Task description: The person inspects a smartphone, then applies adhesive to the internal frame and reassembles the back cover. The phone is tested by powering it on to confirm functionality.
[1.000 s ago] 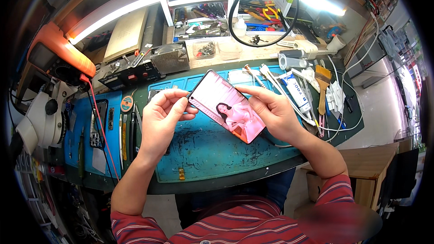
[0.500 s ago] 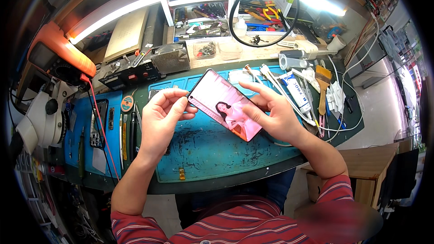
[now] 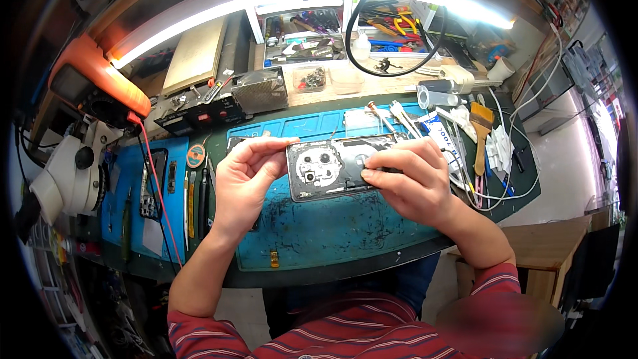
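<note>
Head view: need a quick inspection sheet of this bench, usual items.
Surface: blue work mat, scuffed.
Job's things: phone back panel, inner side up, camera cut-outs showing, held above the mat.
Clutter: brush, tweezers and drivers, parts tray, microscope.
Grippers: left hand pinches the panel's left edge; right hand grips its right part.
Cables: black loop, white leads, red lead.
Surroundings: lit shelf strip.

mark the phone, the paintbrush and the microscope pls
phone (image 3: 329,167), head view, on its opened back beside the round camera cutouts
paintbrush (image 3: 482,119), head view, on the bristle end, right of the mat
microscope (image 3: 70,173), head view, on its white body at the bench's left
</note>
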{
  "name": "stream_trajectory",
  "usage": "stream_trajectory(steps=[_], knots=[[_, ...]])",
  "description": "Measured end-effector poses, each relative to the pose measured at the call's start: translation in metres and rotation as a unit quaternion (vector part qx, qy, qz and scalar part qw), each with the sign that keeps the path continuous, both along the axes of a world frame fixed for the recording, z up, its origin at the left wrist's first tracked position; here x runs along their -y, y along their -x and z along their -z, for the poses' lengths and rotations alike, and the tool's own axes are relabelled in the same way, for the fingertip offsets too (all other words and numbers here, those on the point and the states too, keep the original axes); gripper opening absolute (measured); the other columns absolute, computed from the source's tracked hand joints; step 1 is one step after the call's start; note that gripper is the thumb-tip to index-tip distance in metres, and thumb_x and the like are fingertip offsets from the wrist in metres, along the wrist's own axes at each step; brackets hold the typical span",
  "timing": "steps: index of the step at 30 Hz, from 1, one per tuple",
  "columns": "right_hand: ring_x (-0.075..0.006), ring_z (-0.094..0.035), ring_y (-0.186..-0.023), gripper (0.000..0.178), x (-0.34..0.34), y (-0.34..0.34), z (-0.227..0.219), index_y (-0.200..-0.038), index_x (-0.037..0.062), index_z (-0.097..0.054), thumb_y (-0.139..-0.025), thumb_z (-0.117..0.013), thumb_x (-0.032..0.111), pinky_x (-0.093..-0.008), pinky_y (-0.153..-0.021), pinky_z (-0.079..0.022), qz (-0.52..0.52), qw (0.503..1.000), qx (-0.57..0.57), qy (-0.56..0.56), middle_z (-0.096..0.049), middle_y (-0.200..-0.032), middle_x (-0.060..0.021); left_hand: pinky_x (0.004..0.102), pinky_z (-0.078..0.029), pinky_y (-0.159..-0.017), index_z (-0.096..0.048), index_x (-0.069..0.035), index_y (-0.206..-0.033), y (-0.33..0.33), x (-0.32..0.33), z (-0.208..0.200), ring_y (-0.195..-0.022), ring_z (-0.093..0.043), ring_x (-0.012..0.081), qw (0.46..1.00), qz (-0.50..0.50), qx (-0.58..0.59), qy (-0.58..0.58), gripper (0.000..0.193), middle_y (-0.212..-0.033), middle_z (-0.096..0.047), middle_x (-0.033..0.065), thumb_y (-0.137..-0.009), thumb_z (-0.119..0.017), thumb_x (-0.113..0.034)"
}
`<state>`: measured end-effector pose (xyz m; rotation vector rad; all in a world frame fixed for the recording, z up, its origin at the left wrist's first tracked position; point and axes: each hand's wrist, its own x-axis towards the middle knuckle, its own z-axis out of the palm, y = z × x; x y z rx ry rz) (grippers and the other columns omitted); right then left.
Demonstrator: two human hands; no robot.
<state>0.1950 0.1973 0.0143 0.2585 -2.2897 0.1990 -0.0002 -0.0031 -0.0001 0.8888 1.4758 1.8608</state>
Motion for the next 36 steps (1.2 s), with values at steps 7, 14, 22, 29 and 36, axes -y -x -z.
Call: stream_trajectory(steps=[7, 14, 22, 29, 36], knots=[[-0.0168, -0.061, -0.087, 0.03, 0.001, 0.0, 0.0, -0.098, 0.0136, -0.071, -0.068, -0.072, 0.007, -0.0314, -0.072, -0.046, -0.003, 1.0, -0.004, -0.001, -0.068, -0.103, 0.0016, 0.0326, -0.056, -0.094, -0.062, 0.004, -0.118, 0.001, 0.0, 0.0, -0.11, -0.066, 0.0187, 1.0, 0.009, -0.015, -0.009, 0.022, -0.12, -0.067, 0.0147, -0.097, -0.058, 0.004], [-0.0219, -0.063, -0.08, 0.031, 0.003, 0.006, 0.002, -0.101, 0.0083, -0.07, -0.071, -0.075, 0.001, -0.0341, -0.068, -0.05, -0.011, 0.993, -0.004, 0.114, -0.07, -0.097, -0.0038, 0.0311, -0.057, -0.091, -0.063, 0.006, -0.118, 0.001, 0.0, 0.003, -0.104, -0.068, 0.018, 0.997, 0.019, -0.062, 0.041, 0.023, -0.113, -0.07, 0.0141, -0.096, -0.06, 0.002], [-0.0158, -0.067, -0.091, 0.033, 0.001, -0.001, -0.002, -0.119, -0.003, -0.066, -0.09, -0.072, 0.011, -0.03, -0.081, -0.053, -0.018, 0.84, 0.178, 0.513, -0.072, -0.103, -0.0114, 0.0311, -0.059, -0.078, -0.064, 0.005, -0.115, 0.001, 0.004, 0.001, -0.087, -0.071, 0.0197, 0.997, 0.046, 0.015, 0.067, 0.023, -0.097, -0.072, 0.0135, -0.096, -0.066, -0.008], [-0.0112, -0.063, -0.1, 0.036, -0.004, 0.002, 0.004, -0.126, -0.0064, -0.061, -0.098, -0.062, 0.016, -0.0272, -0.089, -0.051, -0.048, 0.741, 0.228, 0.63, -0.07, -0.111, -0.009, 0.0314, -0.06, -0.076, -0.063, 0.005, -0.111, 0.002, 0.001, 0.0, -0.085, -0.072, 0.0206, 0.993, 0.027, 0.073, 0.091, 0.026, -0.096, -0.072, 0.0144, -0.095, -0.069, -0.015], [-0.0103, -0.062, -0.103, 0.032, -0.004, 0.002, 0.012, -0.128, -0.0044, -0.058, -0.101, -0.057, 0.012, -0.0271, -0.092, -0.05, -0.068, 0.701, 0.241, 0.668, -0.067, -0.114, -0.0067, 0.0302, -0.059, -0.076, -0.064, 0.004, -0.116, 0.0, 0.0, 0.001, -0.085, -0.071, 0.0193, 0.993, 0.019, 0.068, 0.093, 0.027, -0.097, -0.071, 0.0138, -0.099, -0.064, -0.018]])
